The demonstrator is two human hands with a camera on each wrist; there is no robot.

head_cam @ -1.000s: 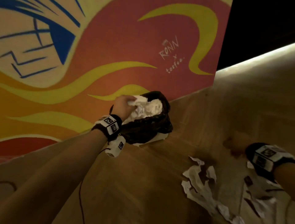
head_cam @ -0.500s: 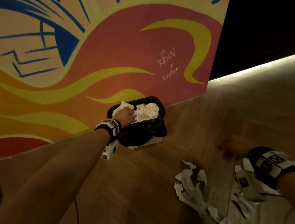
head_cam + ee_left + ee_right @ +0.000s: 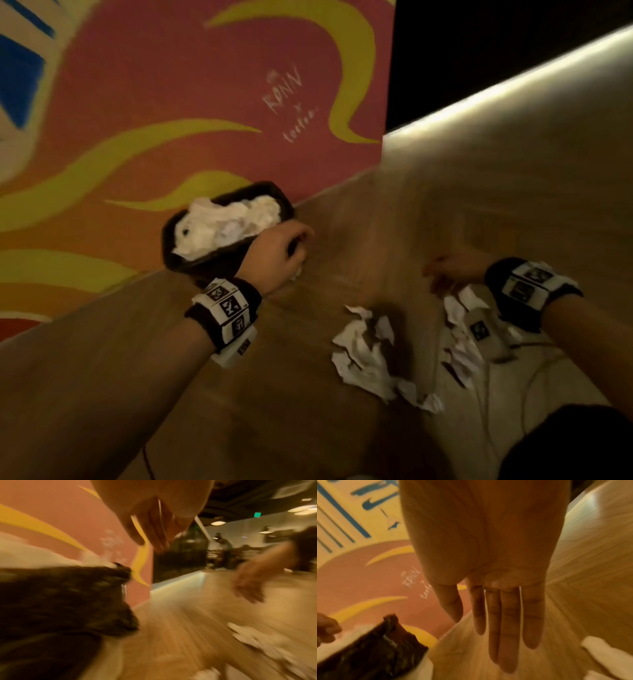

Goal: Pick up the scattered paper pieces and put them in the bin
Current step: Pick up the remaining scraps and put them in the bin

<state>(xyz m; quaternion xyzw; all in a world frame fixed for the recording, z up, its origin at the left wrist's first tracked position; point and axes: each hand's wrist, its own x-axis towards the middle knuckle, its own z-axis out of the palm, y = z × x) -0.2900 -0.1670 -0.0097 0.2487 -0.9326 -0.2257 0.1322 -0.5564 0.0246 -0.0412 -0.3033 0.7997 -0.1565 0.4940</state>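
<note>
A bin (image 3: pixel 170 251) lined with a black bag stands against the painted wall, heaped with crumpled white paper (image 3: pixel 228 223). My left hand (image 3: pixel 286 248) hangs just right of the bin's rim, fingers loosely curled and holding nothing; the left wrist view shows the fingers (image 3: pixel 155 534) hanging beside the bag (image 3: pixel 60 601). My right hand (image 3: pixel 445 270) hovers flat over the floor with straight fingers (image 3: pixel 508 615), empty. Torn paper pieces (image 3: pixel 366 349) lie on the wooden floor between my arms, and more (image 3: pixel 457 329) lie under the right wrist.
The mural wall (image 3: pixel 205 102) ends at a corner to the right of the bin, where a lit baseboard strip (image 3: pixel 513 78) runs off. A thin cable (image 3: pixel 534 380) lies on the floor at the right. Bare wooden floor (image 3: pixel 359 246) separates bin and papers.
My left hand has let go of its paper in the bin and swung right, off the rim. My right hand has stayed low near the scattered pieces.
</note>
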